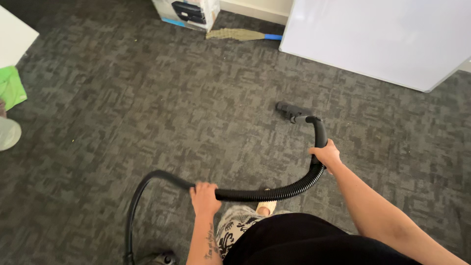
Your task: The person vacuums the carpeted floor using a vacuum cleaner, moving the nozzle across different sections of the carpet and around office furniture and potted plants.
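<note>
Vacuum hose (274,192), black and ribbed, runs across the near middle of the frame, and both hands are closed around it. The left hand (203,195) wraps it near the person's body, fingers curled over the top; the right hand (326,154) clamps the curved wand end farther out on the right. From that grip the tube arches up and drops to the small nozzle (289,110), which rests on the grey patterned carpet (147,108). Behind the left hand the hose loops down to the vacuum body (159,257), barely showing at the near edge.

The slack loop on the near left lies close to the person's slippered foot (265,208), so a step back could catch it or drag the canister over. A hard pull might also kink the ribbed section between the hands.

Farther off, a white board (392,39) leans at the far right, a broom (243,35) lies beside a cardboard box (189,12), and a green cloth (11,87) hangs at the far left under a white table edge (14,37). None of them blocks the nozzle's path yet.
</note>
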